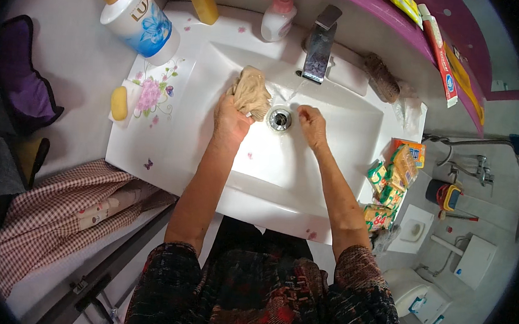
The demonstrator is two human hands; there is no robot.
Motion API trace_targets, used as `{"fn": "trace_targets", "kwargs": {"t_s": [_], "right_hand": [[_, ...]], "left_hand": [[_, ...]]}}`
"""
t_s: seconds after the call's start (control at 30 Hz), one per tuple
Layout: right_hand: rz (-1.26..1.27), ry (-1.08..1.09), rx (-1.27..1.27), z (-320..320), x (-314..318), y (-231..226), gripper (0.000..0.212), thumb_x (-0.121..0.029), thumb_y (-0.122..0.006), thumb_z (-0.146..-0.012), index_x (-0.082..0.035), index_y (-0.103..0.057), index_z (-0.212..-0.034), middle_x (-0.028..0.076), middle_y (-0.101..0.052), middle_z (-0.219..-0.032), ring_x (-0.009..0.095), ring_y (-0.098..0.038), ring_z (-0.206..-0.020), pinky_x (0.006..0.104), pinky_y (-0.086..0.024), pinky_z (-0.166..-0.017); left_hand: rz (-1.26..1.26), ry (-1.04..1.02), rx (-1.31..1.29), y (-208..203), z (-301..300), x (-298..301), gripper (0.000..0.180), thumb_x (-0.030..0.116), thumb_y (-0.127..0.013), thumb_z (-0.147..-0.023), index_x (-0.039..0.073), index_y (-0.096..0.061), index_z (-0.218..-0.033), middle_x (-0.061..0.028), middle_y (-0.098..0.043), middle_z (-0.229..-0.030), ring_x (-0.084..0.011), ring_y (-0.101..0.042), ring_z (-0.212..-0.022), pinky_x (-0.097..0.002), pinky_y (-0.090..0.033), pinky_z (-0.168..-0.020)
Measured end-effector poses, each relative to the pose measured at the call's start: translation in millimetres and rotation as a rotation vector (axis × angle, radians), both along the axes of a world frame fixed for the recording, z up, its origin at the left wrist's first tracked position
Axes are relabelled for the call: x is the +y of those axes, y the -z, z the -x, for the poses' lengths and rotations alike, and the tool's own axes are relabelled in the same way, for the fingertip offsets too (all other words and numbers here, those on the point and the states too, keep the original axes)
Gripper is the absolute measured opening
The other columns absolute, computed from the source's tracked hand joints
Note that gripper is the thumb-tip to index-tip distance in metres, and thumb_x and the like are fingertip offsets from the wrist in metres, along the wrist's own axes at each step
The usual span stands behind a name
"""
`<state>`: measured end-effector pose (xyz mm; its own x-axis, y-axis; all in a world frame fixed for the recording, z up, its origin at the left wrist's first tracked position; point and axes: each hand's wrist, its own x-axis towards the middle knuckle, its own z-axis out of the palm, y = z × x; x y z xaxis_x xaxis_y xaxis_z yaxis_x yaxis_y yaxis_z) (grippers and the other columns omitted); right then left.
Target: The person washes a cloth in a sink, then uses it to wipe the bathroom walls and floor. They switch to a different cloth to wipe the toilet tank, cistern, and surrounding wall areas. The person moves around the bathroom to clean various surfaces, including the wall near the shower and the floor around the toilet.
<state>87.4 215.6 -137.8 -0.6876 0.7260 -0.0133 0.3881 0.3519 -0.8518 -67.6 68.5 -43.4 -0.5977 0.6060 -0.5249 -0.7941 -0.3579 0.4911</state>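
- Two bare hands were low over a white washbasin, both forearms reaching in from the lower edge of the view.
- The left hand had its grip closed on a crumpled tan cloth, which bunched out beyond the fingers toward the back of the basin.
- That cloth was inside the basin, just left of the round metal drain; whether its underside touched the basin I could not tell.
- The right hand was just right of the drain, fingers curled inward and apart from the cloth; I could not tell whether that grip was fully clenched or had anything inside it.
- Water ran from the dark, shiny faucet at the back, falling between the cloth and the right hand.
- Along the back rim stood a yellow bottle with a gold-coloured top and a white pump bottle with a pink head.
- A large white-and-blue pump bottle stood at the back left corner, leaning in the bent view, and a yellow bar of soap lay nearer on the left rim.
- On the right rim were a brown, rough-looking oblong object, farther back, and a pile of colourful packets, nearer the front.
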Motion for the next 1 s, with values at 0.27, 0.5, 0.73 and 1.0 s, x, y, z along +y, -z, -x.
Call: {"fn": "trace_targets", "kwargs": {"t_s": [0.27,0.5,0.73,1.0], "right_hand": [[-0.355,-0.098,-0.290,16.1,-34.1,-10.6,0.024,-0.015,-0.066,-0.072,-0.008,-0.061,-0.094,0.010,-0.060,-0.094,0.030,-0.057,-0.087,0.0400,-0.049,-0.072],[-0.397,-0.078,-0.435,26.7,-24.5,-8.6,0.010,-0.014,-0.063,-0.074,-0.011,-0.060,-0.083,0.006,-0.062,-0.086,0.026,-0.061,-0.079,0.0386,-0.050,-0.066],[-0.331,-0.047,-0.399,23.8,-21.6,-0.2,0.014,-0.019,-0.061,-0.077,-0.014,-0.062,-0.090,0.006,-0.063,-0.087,0.027,-0.061,-0.079,0.0378,-0.050,-0.065],[0.675,0.074,0.346,41.5,-17.8,-73.8,0.029,-0.023,-0.060,-0.085,-0.005,-0.057,-0.107,0.003,-0.059,-0.086,0.015,-0.054,-0.083,0.0308,-0.045,-0.072]], "left_hand": [[0.020,-0.013,-0.091,12.2,-5.7,-20.0,0.037,0.015,-0.032,-0.092,0.006,-0.041,-0.127,-0.0131,-0.048,-0.124,-0.0291,-0.051,-0.111,-0.0486,-0.046,-0.088],[0.084,0.017,-0.067,12.5,-9.9,-26.0,0.042,0.019,-0.027,-0.094,0.000,-0.038,-0.129,-0.0167,-0.046,-0.128,-0.0324,-0.047,-0.115,-0.0490,-0.041,-0.095],[0.091,0.018,-0.078,15.2,-13.1,-22.0,0.040,0.021,-0.029,-0.094,0.005,-0.039,-0.129,-0.0160,-0.048,-0.126,-0.0300,-0.049,-0.114,-0.0470,-0.043,-0.093],[-0.084,0.161,0.096,12.9,-28.7,20.7,0.038,0.009,-0.046,-0.088,0.007,-0.037,-0.125,-0.0126,-0.049,-0.119,-0.0308,-0.054,-0.104,-0.0511,-0.047,-0.085]]}}
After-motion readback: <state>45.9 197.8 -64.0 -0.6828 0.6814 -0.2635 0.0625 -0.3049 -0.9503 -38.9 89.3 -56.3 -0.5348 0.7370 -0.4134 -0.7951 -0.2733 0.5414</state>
